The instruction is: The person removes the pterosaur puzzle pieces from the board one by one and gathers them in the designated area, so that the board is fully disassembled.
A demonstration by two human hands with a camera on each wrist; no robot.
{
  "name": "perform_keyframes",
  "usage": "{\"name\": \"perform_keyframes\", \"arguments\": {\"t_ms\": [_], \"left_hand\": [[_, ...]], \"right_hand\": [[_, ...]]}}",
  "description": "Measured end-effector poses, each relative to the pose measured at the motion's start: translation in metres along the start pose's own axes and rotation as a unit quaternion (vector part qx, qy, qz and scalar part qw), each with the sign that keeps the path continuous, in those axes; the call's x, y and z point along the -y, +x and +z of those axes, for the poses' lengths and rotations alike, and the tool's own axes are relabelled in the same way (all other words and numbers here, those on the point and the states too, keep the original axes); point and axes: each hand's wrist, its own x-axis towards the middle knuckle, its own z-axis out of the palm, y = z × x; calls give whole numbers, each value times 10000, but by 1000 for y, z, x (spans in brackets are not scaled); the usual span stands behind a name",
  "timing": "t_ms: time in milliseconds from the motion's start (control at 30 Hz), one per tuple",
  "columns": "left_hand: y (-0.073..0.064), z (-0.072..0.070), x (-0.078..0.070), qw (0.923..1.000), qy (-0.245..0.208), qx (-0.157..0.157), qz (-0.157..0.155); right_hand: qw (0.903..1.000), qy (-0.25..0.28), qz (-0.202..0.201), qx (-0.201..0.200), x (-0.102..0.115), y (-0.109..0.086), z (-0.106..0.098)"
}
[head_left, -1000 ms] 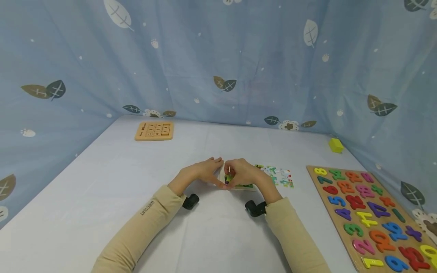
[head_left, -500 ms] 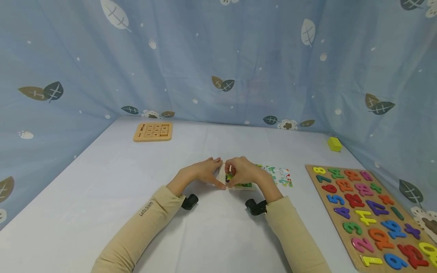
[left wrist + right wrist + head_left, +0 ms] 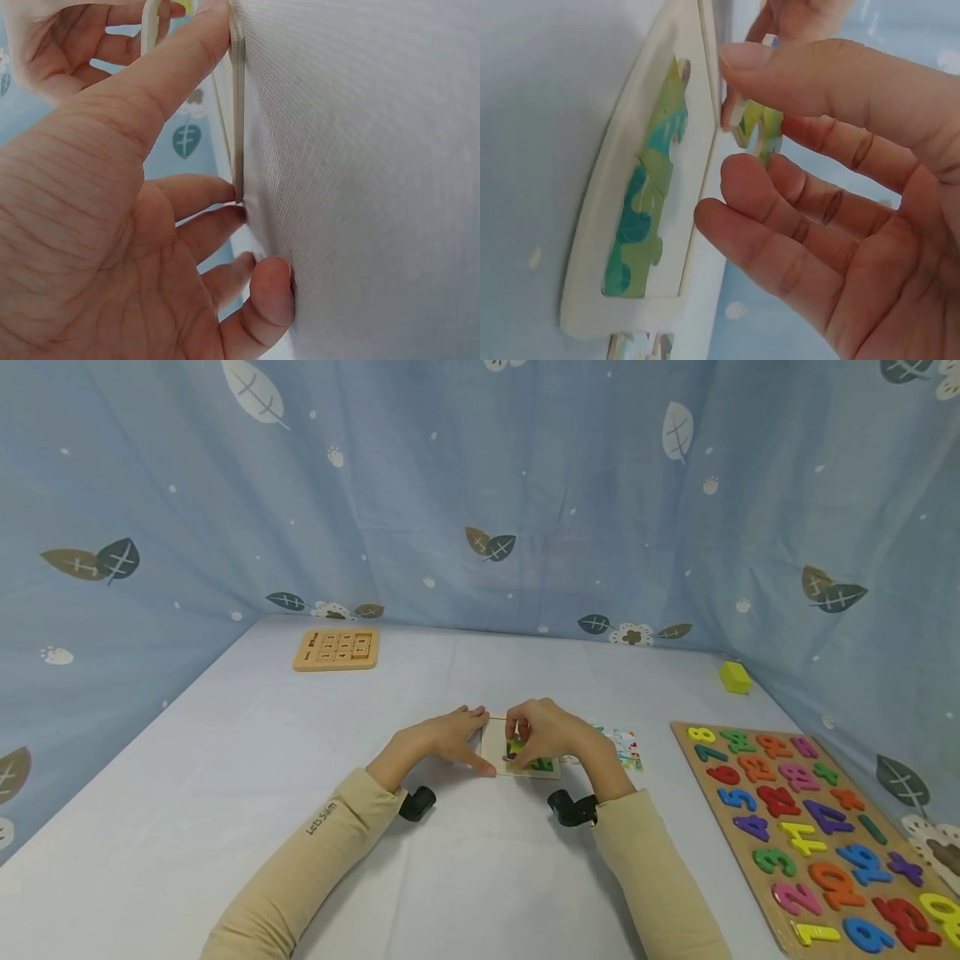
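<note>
My left hand (image 3: 452,737) spans the left edge of a small pale puzzle tray (image 3: 492,748), thumb at the near corner and fingers at the far one. In the left wrist view, the thumb and index fingertip touch the tray's edge (image 3: 238,127). My right hand (image 3: 549,730) pinches a green and yellow jigsaw piece (image 3: 759,129) between thumb and fingers, over the tray. A row of joined green and teal jigsaw pieces (image 3: 641,217) lies along the tray's near side; the hand hides part of the tray in the head view.
Loose jigsaw pieces (image 3: 627,748) lie right of the tray, partly behind the right hand. A wooden number slide puzzle (image 3: 336,650) sits at the back left, a yellow block (image 3: 736,677) at the back right. A large number board (image 3: 795,827) fills the right side.
My right hand has shifted right and slightly away with the jigsaw piece, off the left hand's thumb, uncovering more of the tray's left part. The left hand stays put.
</note>
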Motion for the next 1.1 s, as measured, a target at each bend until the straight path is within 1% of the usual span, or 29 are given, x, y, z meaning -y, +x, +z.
{"name": "perform_keyframes", "arguments": {"t_ms": [233, 400, 467, 600, 700, 967, 1100], "left_hand": [[0, 0, -1, 10000, 8, -11, -32], [0, 0, -2, 10000, 16, -20, -63], [0, 0, -3, 10000, 17, -22, -78], [0, 0, -3, 10000, 23, -9, -90], [1, 0, -2, 10000, 35, -9, -77], [1, -1, -1, 10000, -28, 30, 7], [0, -2, -1, 10000, -46, 48, 39]], "right_hand": [[9999, -109, 35, 90, -6, -3, -4], [9996, -117, 222, 114, -11, -6, -8], [9995, -60, 273, 127, -13, -8, -10], [9997, 42, 218, 143, -16, -12, -14], [9996, 98, 231, 151, -18, -15, -16], [9986, 145, 451, 231, -26, -25, -23], [9981, 147, 496, 325, -31, -29, -26]]}}
